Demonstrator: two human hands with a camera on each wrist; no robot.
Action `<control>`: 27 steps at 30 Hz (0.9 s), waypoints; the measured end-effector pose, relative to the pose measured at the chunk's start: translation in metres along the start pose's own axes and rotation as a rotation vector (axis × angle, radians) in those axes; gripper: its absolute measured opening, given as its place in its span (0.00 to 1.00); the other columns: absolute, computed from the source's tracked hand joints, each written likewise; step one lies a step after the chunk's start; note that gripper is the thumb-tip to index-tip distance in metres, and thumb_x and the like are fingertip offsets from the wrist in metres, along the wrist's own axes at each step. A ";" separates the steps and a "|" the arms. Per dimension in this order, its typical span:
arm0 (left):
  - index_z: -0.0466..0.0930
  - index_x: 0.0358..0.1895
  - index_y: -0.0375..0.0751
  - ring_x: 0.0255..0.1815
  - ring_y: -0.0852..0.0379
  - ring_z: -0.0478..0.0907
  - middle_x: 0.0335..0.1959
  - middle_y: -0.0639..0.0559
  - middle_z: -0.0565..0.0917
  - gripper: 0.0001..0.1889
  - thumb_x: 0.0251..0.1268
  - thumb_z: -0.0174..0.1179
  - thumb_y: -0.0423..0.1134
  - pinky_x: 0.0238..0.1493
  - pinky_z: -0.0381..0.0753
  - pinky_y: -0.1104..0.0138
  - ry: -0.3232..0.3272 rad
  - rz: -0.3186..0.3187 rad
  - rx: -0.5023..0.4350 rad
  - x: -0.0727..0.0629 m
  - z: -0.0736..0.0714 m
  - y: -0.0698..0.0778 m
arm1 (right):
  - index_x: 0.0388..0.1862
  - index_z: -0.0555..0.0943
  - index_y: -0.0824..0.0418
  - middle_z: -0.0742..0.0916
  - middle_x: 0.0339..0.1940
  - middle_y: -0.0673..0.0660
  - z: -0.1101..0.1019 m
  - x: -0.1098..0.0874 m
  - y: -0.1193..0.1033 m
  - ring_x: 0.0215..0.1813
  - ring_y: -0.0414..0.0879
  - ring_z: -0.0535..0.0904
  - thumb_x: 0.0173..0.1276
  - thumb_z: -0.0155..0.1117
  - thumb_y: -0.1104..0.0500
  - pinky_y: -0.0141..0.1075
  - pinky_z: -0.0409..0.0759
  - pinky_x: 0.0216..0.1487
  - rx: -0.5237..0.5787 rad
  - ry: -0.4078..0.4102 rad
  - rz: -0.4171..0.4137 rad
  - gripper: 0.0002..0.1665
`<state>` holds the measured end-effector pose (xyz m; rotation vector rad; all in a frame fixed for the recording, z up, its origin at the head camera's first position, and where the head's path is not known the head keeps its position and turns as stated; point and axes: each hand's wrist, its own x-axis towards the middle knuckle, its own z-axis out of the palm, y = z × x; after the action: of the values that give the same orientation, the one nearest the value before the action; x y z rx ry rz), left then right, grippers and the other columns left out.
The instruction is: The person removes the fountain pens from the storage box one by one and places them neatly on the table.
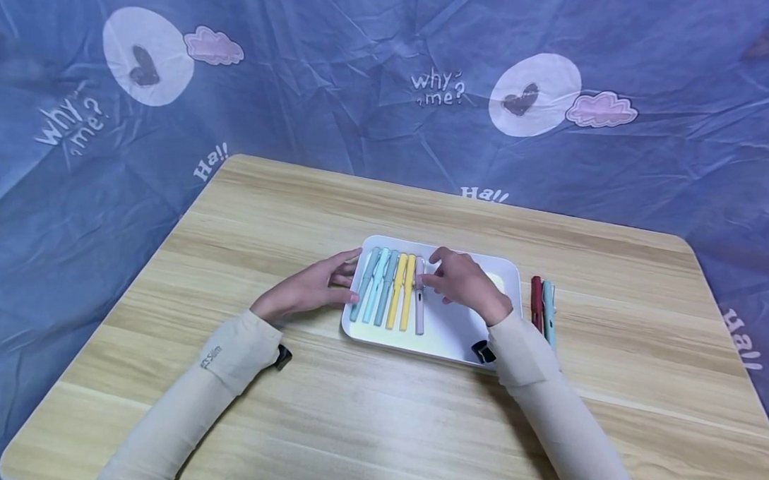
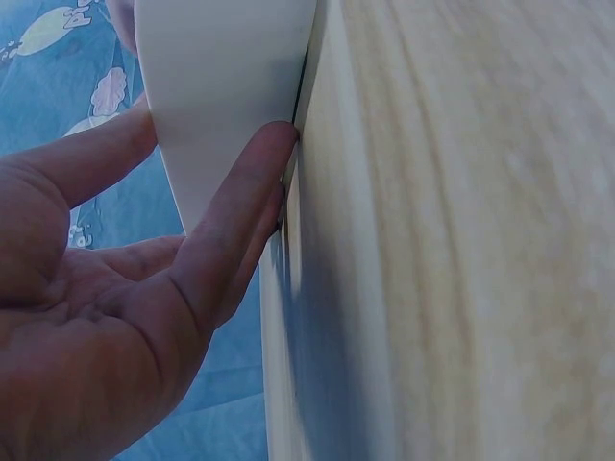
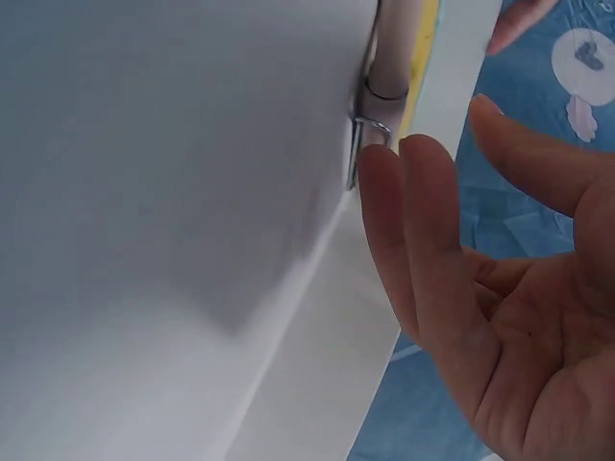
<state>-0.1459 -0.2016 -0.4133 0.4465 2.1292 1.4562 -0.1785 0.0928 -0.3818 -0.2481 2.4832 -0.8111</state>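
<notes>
A white tray (image 1: 447, 341) holds a row of pens lying side by side. From the left come blue-grey and light cyan pens (image 1: 375, 288), then two yellow pens (image 1: 400, 297), then a pale lilac-grey pen (image 1: 419, 319). My left hand (image 1: 309, 287) rests its extended fingers against the tray's left side (image 2: 231, 86). Over the tray is my right hand (image 1: 467, 282), its fingertips beside the lilac-grey pen's cap and metal clip (image 3: 370, 125). Thumb and fingers are apart there, though whether they touch the pen I cannot tell.
Right of the tray, a dark red pen (image 1: 536, 302) and a teal pen (image 1: 549, 309) lie on the wooden table (image 1: 283, 215), partly behind the right sleeve (image 1: 527, 354). A blue patterned cloth (image 1: 339, 90) hangs behind the table.
</notes>
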 end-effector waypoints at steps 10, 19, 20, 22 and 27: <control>0.44 0.85 0.39 0.73 0.40 0.70 0.78 0.35 0.65 0.48 0.72 0.67 0.34 0.74 0.68 0.50 -0.001 0.000 0.007 0.000 0.001 0.001 | 0.68 0.70 0.72 0.87 0.41 0.62 0.009 0.005 -0.001 0.30 0.48 0.86 0.75 0.69 0.52 0.41 0.84 0.36 -0.050 -0.004 0.030 0.34; 0.44 0.85 0.39 0.73 0.41 0.70 0.78 0.36 0.65 0.48 0.71 0.68 0.35 0.75 0.68 0.50 0.003 -0.007 0.016 -0.001 0.000 -0.001 | 0.67 0.71 0.74 0.87 0.36 0.61 0.012 0.008 -0.001 0.29 0.47 0.85 0.73 0.72 0.53 0.38 0.83 0.34 -0.065 0.010 0.052 0.35; 0.44 0.85 0.39 0.73 0.41 0.70 0.78 0.36 0.66 0.48 0.71 0.68 0.35 0.75 0.68 0.50 0.003 -0.007 0.015 -0.001 0.000 0.000 | 0.67 0.71 0.74 0.87 0.36 0.60 0.012 0.009 -0.001 0.29 0.47 0.85 0.73 0.72 0.53 0.38 0.83 0.34 -0.067 0.011 0.056 0.35; 0.44 0.85 0.39 0.73 0.41 0.70 0.78 0.36 0.66 0.48 0.72 0.68 0.35 0.75 0.68 0.50 0.003 -0.004 0.015 -0.001 0.000 0.000 | 0.67 0.71 0.74 0.87 0.35 0.60 0.013 0.009 -0.001 0.29 0.47 0.86 0.73 0.72 0.53 0.38 0.83 0.34 -0.065 0.012 0.060 0.35; 0.44 0.85 0.39 0.73 0.40 0.70 0.78 0.36 0.66 0.48 0.72 0.67 0.36 0.74 0.68 0.50 0.003 -0.001 0.015 -0.001 0.000 0.001 | 0.66 0.72 0.74 0.86 0.33 0.59 0.013 0.009 -0.001 0.28 0.47 0.86 0.73 0.72 0.54 0.38 0.83 0.34 -0.061 0.013 0.072 0.33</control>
<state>-0.1449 -0.2018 -0.4122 0.4489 2.1442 1.4417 -0.1790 0.0832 -0.3939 -0.1743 2.5162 -0.7110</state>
